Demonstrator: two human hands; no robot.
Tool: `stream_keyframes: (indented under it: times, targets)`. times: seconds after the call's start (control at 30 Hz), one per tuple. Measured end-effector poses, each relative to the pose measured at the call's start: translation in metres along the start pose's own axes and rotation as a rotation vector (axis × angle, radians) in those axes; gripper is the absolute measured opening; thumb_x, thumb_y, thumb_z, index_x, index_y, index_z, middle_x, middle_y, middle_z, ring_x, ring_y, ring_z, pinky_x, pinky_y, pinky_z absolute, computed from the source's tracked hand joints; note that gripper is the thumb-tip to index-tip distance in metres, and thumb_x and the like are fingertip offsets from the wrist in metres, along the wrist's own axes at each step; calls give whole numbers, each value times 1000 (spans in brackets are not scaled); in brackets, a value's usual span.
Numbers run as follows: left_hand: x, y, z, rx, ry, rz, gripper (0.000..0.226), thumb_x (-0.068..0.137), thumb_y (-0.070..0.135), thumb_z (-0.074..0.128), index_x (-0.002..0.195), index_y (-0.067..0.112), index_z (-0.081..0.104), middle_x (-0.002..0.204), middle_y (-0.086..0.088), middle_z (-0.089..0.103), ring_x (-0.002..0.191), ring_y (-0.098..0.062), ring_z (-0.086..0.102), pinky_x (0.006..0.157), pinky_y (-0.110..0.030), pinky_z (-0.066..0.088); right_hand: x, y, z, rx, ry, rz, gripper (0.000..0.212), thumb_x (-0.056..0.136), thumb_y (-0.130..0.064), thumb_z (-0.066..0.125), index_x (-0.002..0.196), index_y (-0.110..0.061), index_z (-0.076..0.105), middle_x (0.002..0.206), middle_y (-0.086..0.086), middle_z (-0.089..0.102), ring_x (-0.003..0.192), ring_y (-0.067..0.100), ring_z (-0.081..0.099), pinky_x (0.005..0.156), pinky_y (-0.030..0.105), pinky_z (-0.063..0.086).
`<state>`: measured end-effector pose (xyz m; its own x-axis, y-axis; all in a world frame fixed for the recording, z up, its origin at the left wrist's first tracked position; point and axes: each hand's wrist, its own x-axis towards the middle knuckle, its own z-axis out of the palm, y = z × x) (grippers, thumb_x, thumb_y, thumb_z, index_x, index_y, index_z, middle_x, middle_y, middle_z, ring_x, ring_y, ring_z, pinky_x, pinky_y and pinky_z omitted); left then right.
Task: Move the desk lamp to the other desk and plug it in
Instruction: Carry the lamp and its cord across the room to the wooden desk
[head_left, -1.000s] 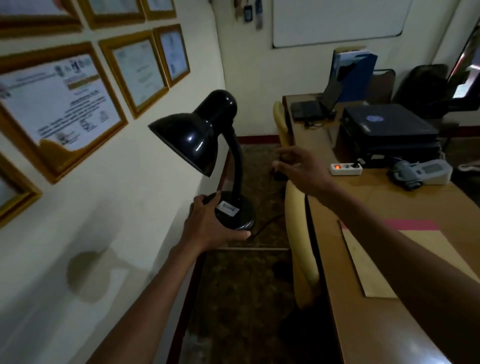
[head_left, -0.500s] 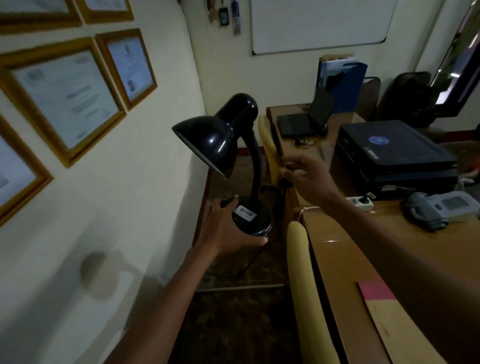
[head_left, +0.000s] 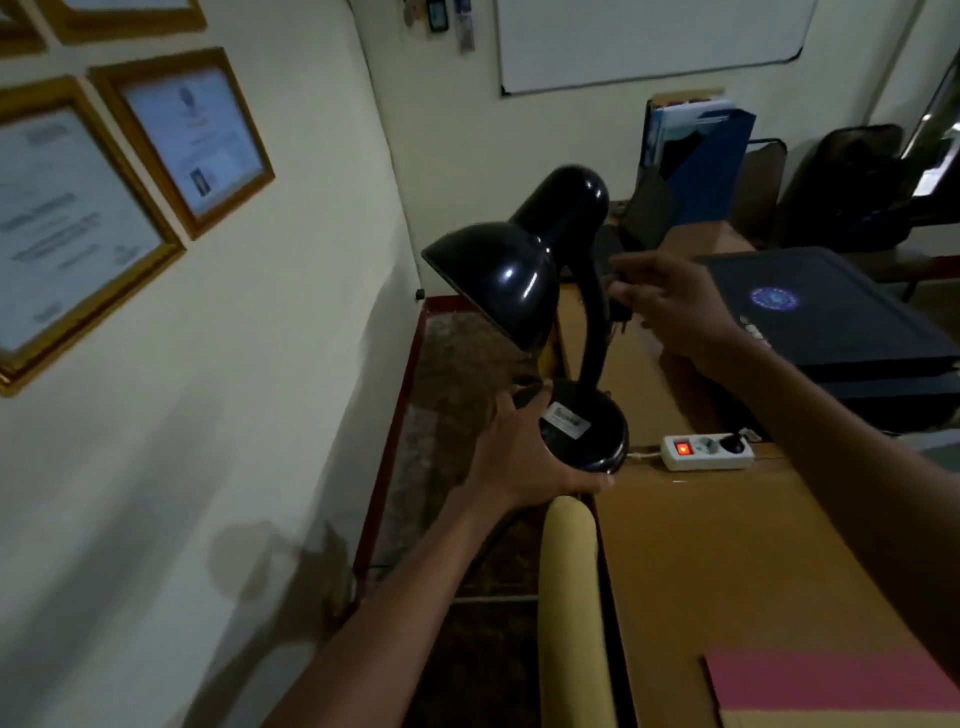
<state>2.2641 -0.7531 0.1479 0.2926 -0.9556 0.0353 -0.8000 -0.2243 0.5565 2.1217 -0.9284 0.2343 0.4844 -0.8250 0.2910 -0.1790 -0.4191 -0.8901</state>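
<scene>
While gripped at its round base by the left hand (head_left: 519, 462), glossy black gooseneck desk lamp (head_left: 524, 291), dome-shaded.

Lamp (head_left: 519, 275) left of strip (head_left: 707, 451) – desk (head_left: 727, 561).

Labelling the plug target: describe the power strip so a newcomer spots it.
On the brown wooden desk, in front of the black printer, lies a white rectangular power strip. Its switch glows red, and it lies just right of the black desk lamp.
</scene>
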Motion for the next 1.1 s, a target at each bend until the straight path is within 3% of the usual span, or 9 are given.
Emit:
stream_keyframes:
  times: [0.1, 0.3, 0.43, 0.53, 0.63, 0.73, 0.83, 1.0, 1.1]
  targets:
    - [10, 5, 51, -18, -52, -50, 132, 49, 76, 81, 155, 22, 23, 151, -5, 21, 135, -28, 38, 107, -44, 46, 0, 55, -7, -8, -77, 19, 35, 95, -15, 65, 130, -10, 62, 116, 0, 67, 100, 3, 65, 77, 14, 50]
    - [25, 15, 141, -35, -119, -81, 131, 41, 84, 73, 150, 27, 27, 152, 0, 24, 136, -23, 37, 106, -36, 41, -5, 144, -32, 59, -187, 76, 27, 94, -8, 63, 120, -17, 62, 108, -3, 68, 88, -8, 67, 69, 10, 51]
    - [25, 14, 192, 32, -176, -125, 134, 38, 94, 66, 150, 37, 19, 157, 2, 18, 140, -27, 36, 104, -48, 46, -28, 192, -49, 78, -216, 176, 29, 94, -4, 61, 114, -25, 62, 104, -5, 68, 86, -1, 71, 68, 12, 54]
    - [21, 9, 223, 19, -244, -147, 137, 36, 95, 66, 151, 38, 16, 158, 4, 15, 143, -29, 32, 108, -48, 40, -50, 224, -66, 99, -220, 264, 31, 91, -10, 66, 118, -25, 62, 105, -8, 70, 92, 1, 71, 65, 10, 54]
    - [16, 4, 243, -4, -308, -168, 140, 38, 93, 68, 153, 35, 15, 160, 5, 8, 147, -29, 23, 112, -48, 34, -67, 242, -82, 113, -175, 333, 35, 90, -14, 69, 123, -24, 62, 108, -11, 72, 88, -6, 70, 61, 10, 53]
    - [17, 5, 260, -11, -332, -151, 139, 42, 89, 71, 155, 32, 14, 160, 3, 9, 147, -28, 21, 114, -46, 32, -82, 253, -93, 130, -157, 379, 40, 89, -20, 70, 128, -24, 61, 110, -13, 72, 95, -3, 69, 68, 14, 54]
    - [21, 3, 274, -37, -342, -128, 137, 47, 81, 78, 156, 28, 15, 161, 1, 8, 149, -27, 17, 118, -45, 28, -96, 261, -92, 136, -139, 378, 36, 90, -17, 69, 124, -26, 60, 99, -22, 73, 88, -10, 68, 60, 5, 51]
    - [27, -3, 296, -13, -295, -106, 135, 50, 77, 80, 156, 26, 15, 160, -2, 13, 149, -27, 13, 120, -51, 22, -107, 277, -84, 143, -138, 362, 36, 92, -7, 67, 126, -13, 61, 107, -7, 72, 86, -6, 70, 61, 6, 51]
    - [29, -5, 305, -4, -280, -114, 136, 51, 77, 80, 157, 31, 8, 159, 4, 11, 149, -24, 11, 121, -50, 19, -104, 281, -80, 143, -144, 359, 36, 91, -8, 67, 127, -15, 61, 108, -8, 72, 87, -6, 70, 62, 6, 51]
